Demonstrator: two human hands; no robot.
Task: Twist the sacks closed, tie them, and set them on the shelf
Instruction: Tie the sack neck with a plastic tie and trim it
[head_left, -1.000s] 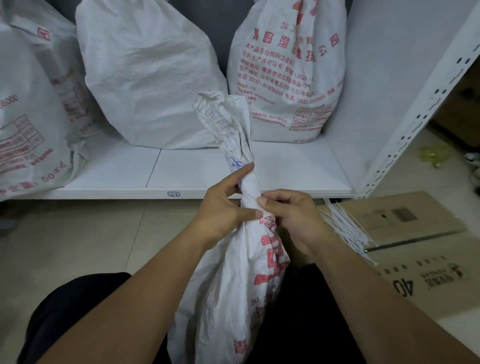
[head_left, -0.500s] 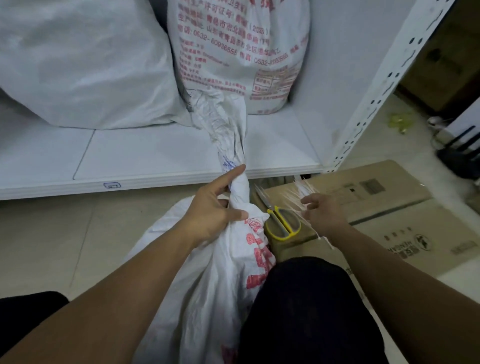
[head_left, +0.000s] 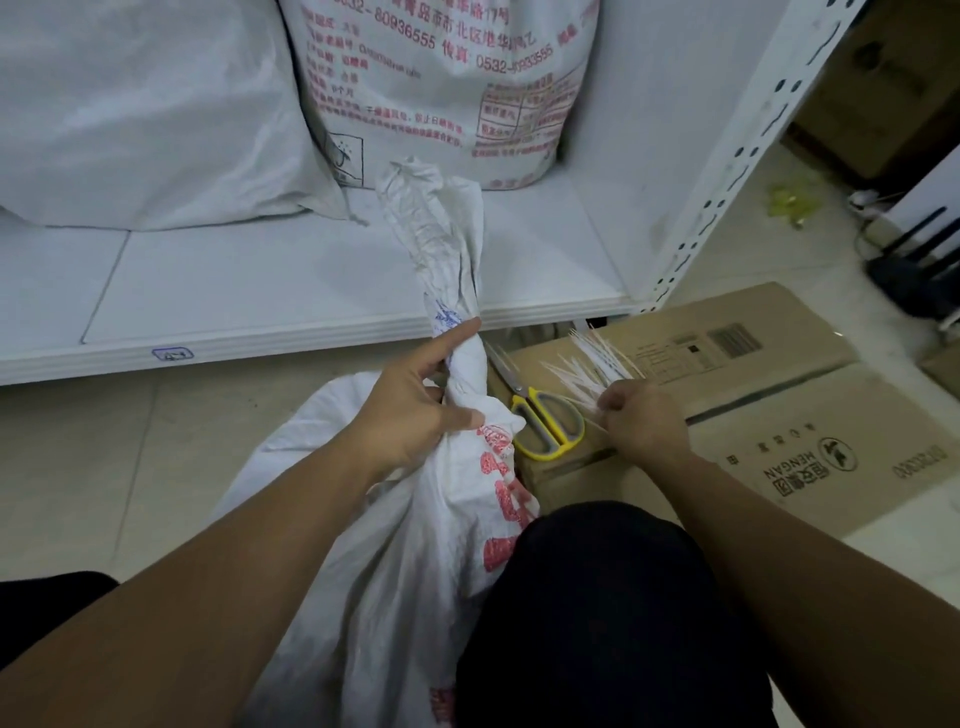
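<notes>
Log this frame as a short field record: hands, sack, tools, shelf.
left hand: grips twisted neck of white woven sack with red print
right hand: fingers curled on bundle of thin white ties
ties lie on: flattened brown cardboard box
yellow-handled scissors: on the cardboard, untouched
white metal shelf: two filled white sacks at back
sack tied: not yet

White metal shelf, set low; perforated upright at its right end, plain white side panel just left of upright. Pale tiled floor in front of upright. Right of upright: flattened cardboard on the tiles, brown boxes behind, black antennaed device, small yellow-green scrap. Dim, cool, even light.
</notes>
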